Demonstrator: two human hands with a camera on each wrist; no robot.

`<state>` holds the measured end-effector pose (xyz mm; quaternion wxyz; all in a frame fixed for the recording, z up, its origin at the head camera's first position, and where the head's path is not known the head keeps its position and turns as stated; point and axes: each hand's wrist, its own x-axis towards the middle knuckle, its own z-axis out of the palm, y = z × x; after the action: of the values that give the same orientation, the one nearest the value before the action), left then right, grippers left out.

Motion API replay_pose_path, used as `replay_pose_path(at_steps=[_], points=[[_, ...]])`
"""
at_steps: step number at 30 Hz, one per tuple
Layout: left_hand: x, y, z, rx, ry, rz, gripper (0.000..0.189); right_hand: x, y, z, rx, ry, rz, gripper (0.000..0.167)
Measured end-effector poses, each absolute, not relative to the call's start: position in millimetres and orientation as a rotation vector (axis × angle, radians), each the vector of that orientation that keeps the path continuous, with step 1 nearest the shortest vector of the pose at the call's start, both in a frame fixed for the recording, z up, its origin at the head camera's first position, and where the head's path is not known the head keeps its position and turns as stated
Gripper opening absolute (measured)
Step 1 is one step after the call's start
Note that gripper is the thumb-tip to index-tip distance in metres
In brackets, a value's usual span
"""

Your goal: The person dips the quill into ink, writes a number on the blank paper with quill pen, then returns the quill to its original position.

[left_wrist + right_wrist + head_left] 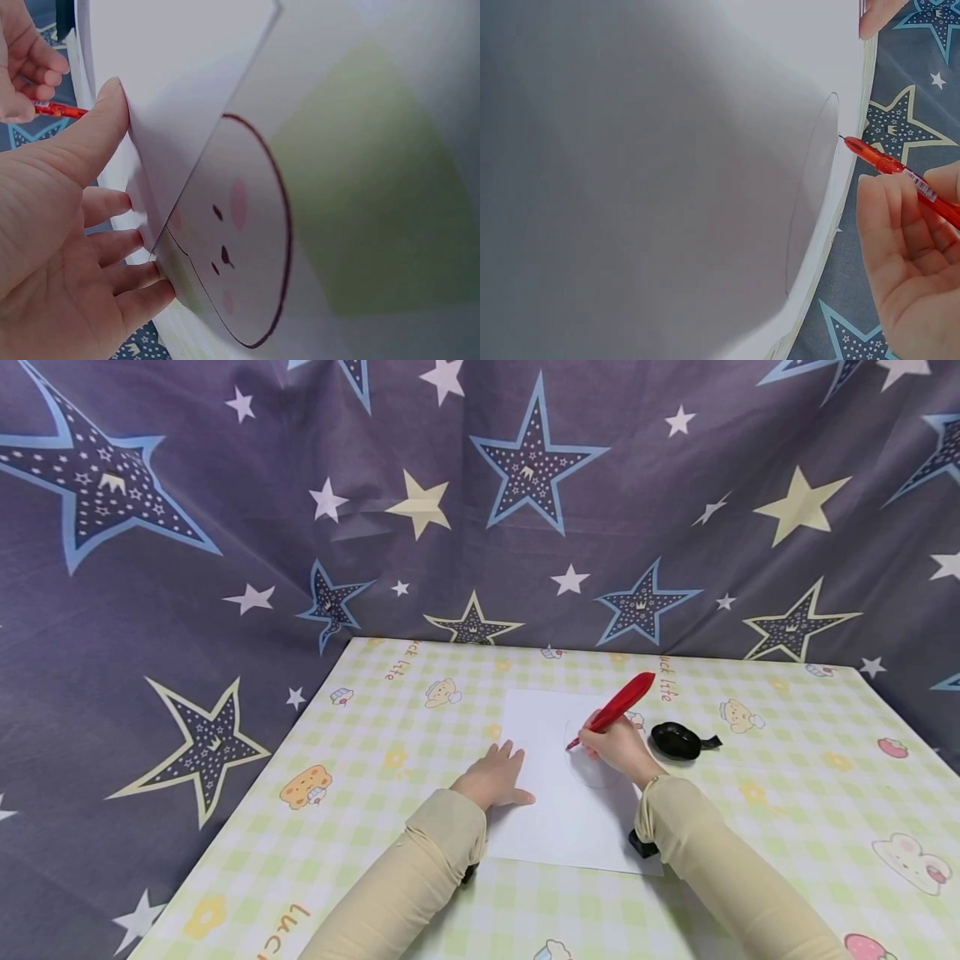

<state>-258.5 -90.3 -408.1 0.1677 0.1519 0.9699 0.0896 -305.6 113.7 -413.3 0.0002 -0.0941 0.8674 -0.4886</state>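
A sheet of white paper lies on the table, with a thin curved outline drawn on its upper right part. My right hand pinches a red pen whose upper end is broad and feather-like. In the right wrist view, the tip of the pen meets the drawn line on the paper. My left hand rests flat with spread fingers over the paper's left edge. The left wrist view has the left hand's thumb on the paper and the other fingers by its edge.
A glossy black rounded object with a short flared end lies right of the paper. The tablecloth is green-checked, with printed cartoon figures. Behind the table hangs a dark curtain patterned with stars.
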Motion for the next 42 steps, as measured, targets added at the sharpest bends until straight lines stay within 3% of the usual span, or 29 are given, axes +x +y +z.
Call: replay_pose_path(at_steps=[18,42], points=[[-260.2,-87.0,-408.2,0.422,2.749,0.245,0.075,-304.5,115.7,-408.2,-0.233,2.697,-1.599,0.004],[-260.0,-87.3,-407.3,0.412,2.737,0.228,0.076,-303.7,145.7,-382.7,-0.101,2.678,-1.687,0.017]])
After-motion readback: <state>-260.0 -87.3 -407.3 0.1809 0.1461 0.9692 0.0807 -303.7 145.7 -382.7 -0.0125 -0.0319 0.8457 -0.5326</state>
